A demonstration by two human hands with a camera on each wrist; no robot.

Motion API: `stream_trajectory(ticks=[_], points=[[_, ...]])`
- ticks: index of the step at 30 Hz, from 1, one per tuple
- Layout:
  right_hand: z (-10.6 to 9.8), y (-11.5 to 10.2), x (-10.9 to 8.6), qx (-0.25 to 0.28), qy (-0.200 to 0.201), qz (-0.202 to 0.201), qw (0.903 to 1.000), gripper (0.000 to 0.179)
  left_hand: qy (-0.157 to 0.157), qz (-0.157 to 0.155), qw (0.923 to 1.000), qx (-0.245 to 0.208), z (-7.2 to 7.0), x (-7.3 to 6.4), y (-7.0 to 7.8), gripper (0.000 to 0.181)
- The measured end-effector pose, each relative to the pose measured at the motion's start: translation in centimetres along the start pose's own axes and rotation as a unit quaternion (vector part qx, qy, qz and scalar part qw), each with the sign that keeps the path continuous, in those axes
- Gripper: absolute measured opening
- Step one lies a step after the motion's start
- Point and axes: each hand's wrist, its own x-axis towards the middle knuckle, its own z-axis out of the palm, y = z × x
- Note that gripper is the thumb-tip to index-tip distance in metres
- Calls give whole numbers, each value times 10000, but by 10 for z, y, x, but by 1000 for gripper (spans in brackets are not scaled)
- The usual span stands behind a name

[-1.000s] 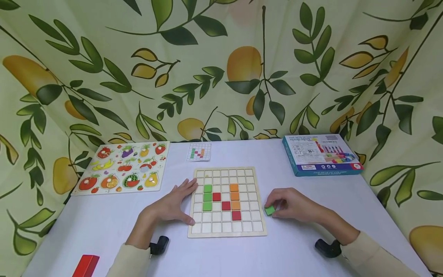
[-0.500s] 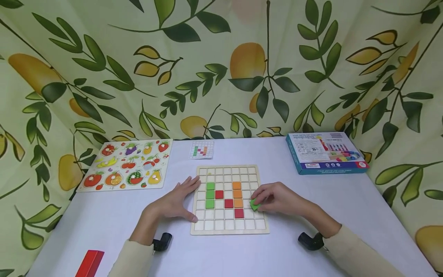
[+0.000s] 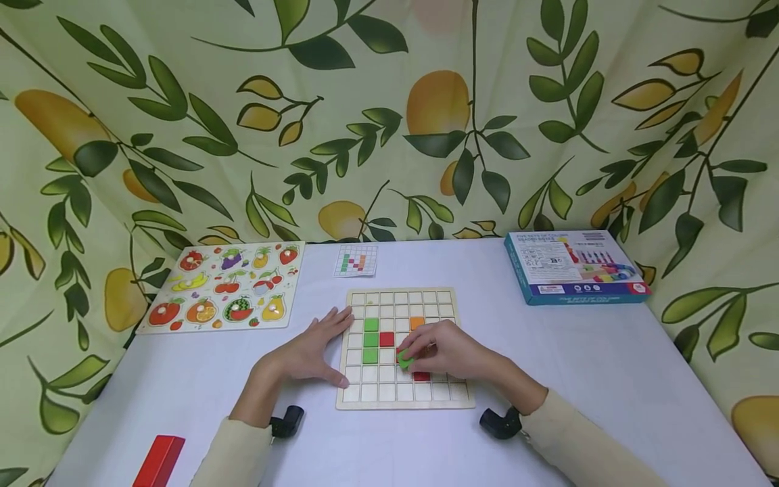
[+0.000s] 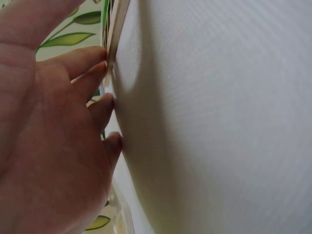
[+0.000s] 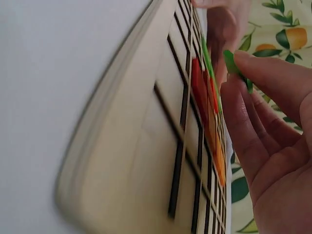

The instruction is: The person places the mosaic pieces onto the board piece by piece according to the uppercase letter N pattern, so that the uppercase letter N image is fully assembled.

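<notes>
My right hand (image 3: 450, 350) pinches a green square tile (image 3: 404, 360) between thumb and fingers, over the middle of the wooden grid board (image 3: 404, 405). In the right wrist view the green tile (image 5: 236, 68) shows raised off the board's surface. My left hand (image 3: 307, 350) rests at the board's left edge, fingers spread, thumb near the lower left corner. On the board lie a column of green tiles (image 3: 370, 339), a red tile (image 3: 386, 339), another red tile (image 3: 421, 377) partly covered, and an orange tile (image 3: 416, 323). My right hand hides other tiles.
A small pattern card (image 3: 356, 261) lies behind the board. At the back left is a fruit puzzle board (image 3: 228, 287); at the back right, a blue and white box (image 3: 575, 267). A red block (image 3: 159, 460) sits at the front left.
My right hand has carried the green tile leftward, from beside the board's right edge to above its middle. The left hand keeps its place on the edge. The head view has shifted slightly.
</notes>
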Motion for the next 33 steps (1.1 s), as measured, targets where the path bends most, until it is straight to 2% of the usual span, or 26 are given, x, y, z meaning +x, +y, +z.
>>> stream_trajectory(ticks=[10, 23, 33], points=[[25, -17, 18, -312, 65, -365, 9988, 14, -47, 48, 10000, 29, 0, 0, -1, 119], [45, -24, 28, -289, 118, -107, 9995, 11, -32, -15, 10000, 65, -2, 0, 0, 119], [53, -27, 30, -817, 283, -186, 9961, 11, -23, -39, 10000, 75, -1, 1, 1, 119]])
